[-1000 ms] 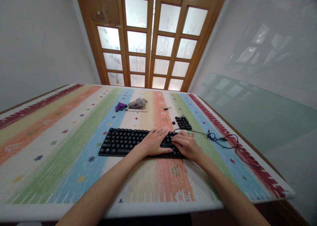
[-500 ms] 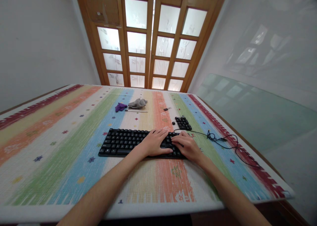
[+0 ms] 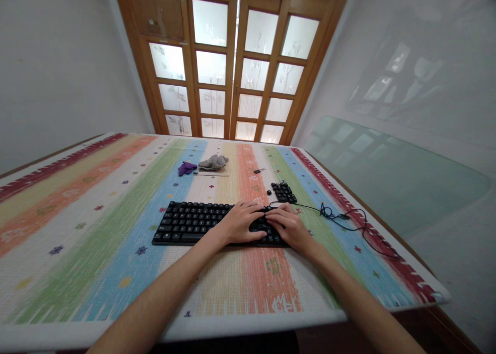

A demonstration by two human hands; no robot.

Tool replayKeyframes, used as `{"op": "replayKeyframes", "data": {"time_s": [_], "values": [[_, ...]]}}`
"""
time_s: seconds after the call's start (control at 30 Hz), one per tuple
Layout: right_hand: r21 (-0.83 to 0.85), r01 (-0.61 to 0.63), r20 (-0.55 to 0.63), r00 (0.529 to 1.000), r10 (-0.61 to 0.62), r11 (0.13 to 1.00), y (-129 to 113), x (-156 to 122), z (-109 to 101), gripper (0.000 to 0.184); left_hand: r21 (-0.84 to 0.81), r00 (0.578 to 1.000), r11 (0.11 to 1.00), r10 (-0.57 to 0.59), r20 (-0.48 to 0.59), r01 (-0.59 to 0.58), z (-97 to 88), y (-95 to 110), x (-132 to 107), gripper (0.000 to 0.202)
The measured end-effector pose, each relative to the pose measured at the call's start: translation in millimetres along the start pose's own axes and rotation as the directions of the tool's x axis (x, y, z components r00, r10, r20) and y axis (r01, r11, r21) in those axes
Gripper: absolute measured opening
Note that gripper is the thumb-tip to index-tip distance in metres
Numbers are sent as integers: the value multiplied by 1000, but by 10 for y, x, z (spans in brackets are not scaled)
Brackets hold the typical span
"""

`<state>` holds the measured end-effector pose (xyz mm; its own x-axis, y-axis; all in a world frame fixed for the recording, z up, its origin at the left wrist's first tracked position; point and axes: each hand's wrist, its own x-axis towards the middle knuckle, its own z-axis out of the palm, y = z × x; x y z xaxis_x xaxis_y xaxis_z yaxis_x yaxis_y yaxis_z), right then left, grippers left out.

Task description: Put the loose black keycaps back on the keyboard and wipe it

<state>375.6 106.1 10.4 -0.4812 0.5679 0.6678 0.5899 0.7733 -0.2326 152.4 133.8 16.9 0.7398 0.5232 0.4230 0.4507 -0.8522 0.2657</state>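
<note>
A black keyboard [image 3: 194, 222] lies across the striped tablecloth in front of me. My left hand [image 3: 243, 224] rests flat on its right half, fingers stretched forward and thumb apart, so it is open. Over the number-pad end, my right hand [image 3: 285, 225] is bent down with its fingertips pressed together at the keys. Whatever those fingers may grip is hidden beneath them. Just beyond the right hand sits a group of loose black keycaps [image 3: 284, 193], with a single keycap [image 3: 268, 193] to its left.
The keyboard's cable [image 3: 333, 214] runs to the right in a loose bundle. Farther back lie a grey cloth [image 3: 213, 162], a purple cloth [image 3: 187, 168], a thin stick [image 3: 213, 175] and a small black tool with wire prongs [image 3: 257, 171]. The table's near edge [image 3: 232, 331] is close to me.
The fingertips of my right hand have shifted slightly toward the far side of the keyboard. My left hand stays in place. The whole view has moved a little.
</note>
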Motion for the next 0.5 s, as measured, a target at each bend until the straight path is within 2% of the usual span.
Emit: {"op": "replayKeyframes", "data": {"time_s": [0.17,0.5], "values": [[-3,-14,18,1000,14,1000,-25,4,10,17,-49,999,998,46,-22,-47,-22,58,33,36],[74,-70,2,998,70,995,-15,-11,23,12,-44,998,997,57,-18,-57,-25,95,44,32]]}}
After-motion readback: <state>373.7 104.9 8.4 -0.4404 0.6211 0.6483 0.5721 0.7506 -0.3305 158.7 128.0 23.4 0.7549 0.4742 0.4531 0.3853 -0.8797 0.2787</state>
